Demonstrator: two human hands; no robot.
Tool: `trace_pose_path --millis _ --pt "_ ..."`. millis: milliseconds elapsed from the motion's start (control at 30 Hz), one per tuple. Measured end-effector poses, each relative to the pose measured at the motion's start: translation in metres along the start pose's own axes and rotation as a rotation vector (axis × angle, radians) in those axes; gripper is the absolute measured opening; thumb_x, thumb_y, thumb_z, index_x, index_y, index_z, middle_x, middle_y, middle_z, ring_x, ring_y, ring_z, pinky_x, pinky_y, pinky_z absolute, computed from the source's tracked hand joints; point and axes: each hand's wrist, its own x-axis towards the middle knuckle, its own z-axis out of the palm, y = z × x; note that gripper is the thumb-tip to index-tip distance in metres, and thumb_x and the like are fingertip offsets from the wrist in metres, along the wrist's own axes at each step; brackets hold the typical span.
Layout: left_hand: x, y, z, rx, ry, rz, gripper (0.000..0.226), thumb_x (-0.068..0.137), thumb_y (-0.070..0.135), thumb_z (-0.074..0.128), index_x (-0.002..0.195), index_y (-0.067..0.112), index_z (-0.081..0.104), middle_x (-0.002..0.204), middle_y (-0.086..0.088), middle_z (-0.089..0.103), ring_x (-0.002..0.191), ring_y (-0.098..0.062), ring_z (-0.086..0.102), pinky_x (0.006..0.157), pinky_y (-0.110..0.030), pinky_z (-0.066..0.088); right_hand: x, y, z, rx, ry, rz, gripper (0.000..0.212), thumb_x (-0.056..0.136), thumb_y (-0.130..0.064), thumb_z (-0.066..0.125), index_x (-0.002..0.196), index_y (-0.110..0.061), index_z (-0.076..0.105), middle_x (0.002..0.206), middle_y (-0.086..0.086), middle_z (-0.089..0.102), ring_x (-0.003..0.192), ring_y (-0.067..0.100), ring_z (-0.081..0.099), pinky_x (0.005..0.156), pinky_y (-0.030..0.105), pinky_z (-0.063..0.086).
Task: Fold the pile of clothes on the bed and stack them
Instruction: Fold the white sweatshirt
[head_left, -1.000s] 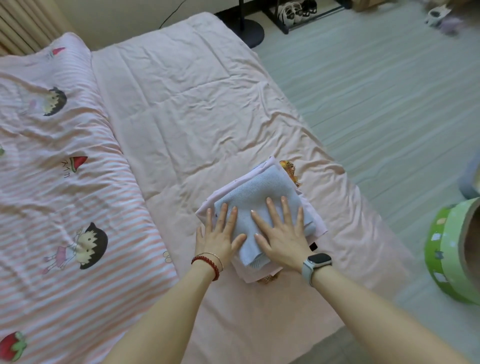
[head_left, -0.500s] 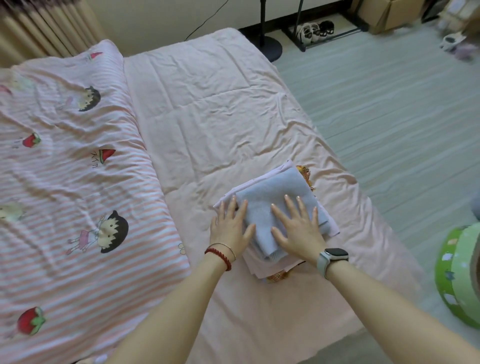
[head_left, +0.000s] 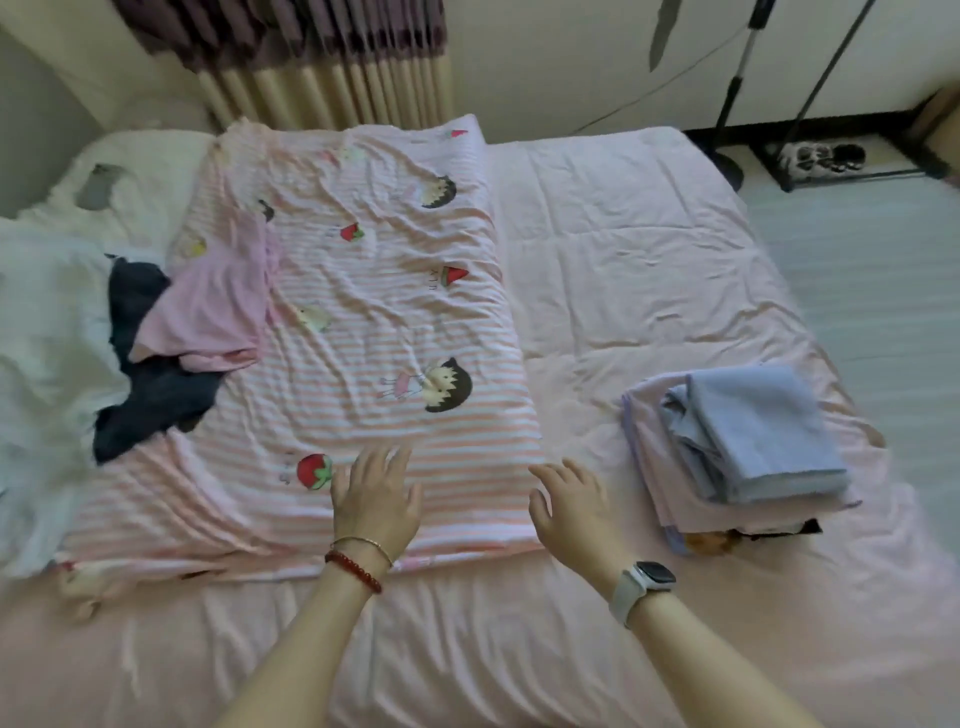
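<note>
A stack of folded clothes (head_left: 654, 467) lies at the right side of the pink bed (head_left: 623, 270), with a folded blue towel (head_left: 758, 426) on top. Unfolded clothes lie at the left: a pink garment (head_left: 213, 306), a dark navy garment (head_left: 150, 389) and white cloth (head_left: 47, 338). My left hand (head_left: 376, 496) hovers with spread fingers over the striped cartoon quilt (head_left: 374, 312), holding nothing. My right hand (head_left: 569, 506) is to its right, fingers relaxed and empty, left of the stack and apart from it.
A curtain (head_left: 322, 67) hangs behind the bed. At the far right a stand's poles (head_left: 737, 78) and a low rack with shoes (head_left: 826, 156) stand on the floor (head_left: 872, 270). A white pillow (head_left: 130, 171) lies at the back left.
Both hands have lifted off the blue towel and moved left over the quilt. The view has swung left, bringing the unfolded clothes into sight.
</note>
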Motion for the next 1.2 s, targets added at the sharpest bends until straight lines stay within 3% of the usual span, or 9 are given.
trace_pose_path --millis 100,300,533,700,833,967,1100,1200 --pt "-0.049 -0.114 -0.025 -0.014 0.029 -0.139 0.049 0.092 0.035 0.045 0.14 0.026 0.039 0.148 0.002 0.033 0.136 -0.015 0.027 0.11 -0.037 0.017 -0.008 -0.094 0.042 -0.043 -0.076 -0.122 0.04 0.096 -0.029 0.035 0.135 -0.024 0.043 0.134 -0.006 0.049 0.13 0.015 0.035 0.104 0.032 0.026" --pt "-0.172 -0.321 -0.061 -0.048 0.053 -0.469 0.047 0.091 0.032 0.046 0.137 0.025 0.042 0.136 0.0 0.047 0.12 -0.023 0.045 0.097 -0.036 0.034 -0.043 -0.28 0.129 -0.025 -0.205 -0.33 0.04 0.097 -0.029 0.035 0.136 -0.025 0.042 0.134 -0.002 0.05 0.125 0.02 0.04 0.098 0.031 0.031" --pt "-0.248 -0.454 -0.073 -0.161 0.093 -0.711 0.043 0.09 0.029 0.049 0.132 0.016 0.049 0.132 -0.008 0.053 0.12 -0.026 0.048 0.099 -0.033 0.037 -0.063 -0.421 0.192 -0.086 -0.329 -0.523 0.042 0.097 -0.03 0.034 0.138 -0.026 0.041 0.137 -0.003 0.048 0.126 0.02 0.041 0.098 0.031 0.036" --pt "-0.22 -0.504 -0.073 -0.2 0.08 -0.707 0.04 0.093 0.032 0.043 0.129 0.016 0.049 0.13 -0.006 0.052 0.118 -0.024 0.048 0.095 -0.031 0.039 -0.029 -0.481 0.224 -0.089 -0.347 -0.542 0.041 0.096 -0.029 0.036 0.136 -0.025 0.043 0.133 -0.003 0.05 0.121 0.02 0.047 0.089 0.028 0.038" --pt "-0.166 -0.555 -0.08 -0.164 0.062 -0.626 0.037 0.093 0.032 0.042 0.126 0.02 0.05 0.124 -0.004 0.055 0.113 -0.024 0.051 0.088 -0.032 0.041 0.022 -0.529 0.254 -0.031 -0.357 -0.484 0.042 0.096 -0.029 0.039 0.137 -0.022 0.041 0.134 0.0 0.05 0.122 0.018 0.047 0.093 0.028 0.041" --pt "-0.079 -0.616 -0.081 -0.13 0.035 -0.548 0.022 0.091 0.029 0.039 0.103 0.018 0.053 0.109 -0.002 0.06 0.101 -0.023 0.055 0.072 -0.03 0.042 0.115 -0.579 0.284 0.014 -0.268 -0.442 0.04 0.095 -0.026 0.043 0.134 -0.016 0.043 0.132 0.006 0.051 0.119 0.023 0.049 0.094 0.033 0.043" --pt "-0.003 -0.662 -0.068 -0.347 0.08 -0.591 0.038 0.093 0.027 0.042 0.13 0.018 0.047 0.13 -0.002 0.051 0.118 -0.021 0.046 0.094 -0.031 0.039 0.224 -0.621 0.319 0.047 -0.251 -0.284 0.04 0.095 -0.023 0.043 0.131 -0.007 0.043 0.129 0.013 0.049 0.122 0.031 0.043 0.093 0.041 0.041" --pt "0.024 -0.684 -0.057 -0.464 0.163 -0.608 0.039 0.092 0.024 0.045 0.13 0.019 0.046 0.131 -0.002 0.051 0.117 -0.022 0.046 0.092 -0.03 0.039 0.286 -0.646 0.345 -0.071 -0.3 -0.219 0.052 0.095 -0.03 0.044 0.14 -0.009 0.028 0.143 0.01 0.035 0.131 0.03 0.031 0.097 0.043 0.036"
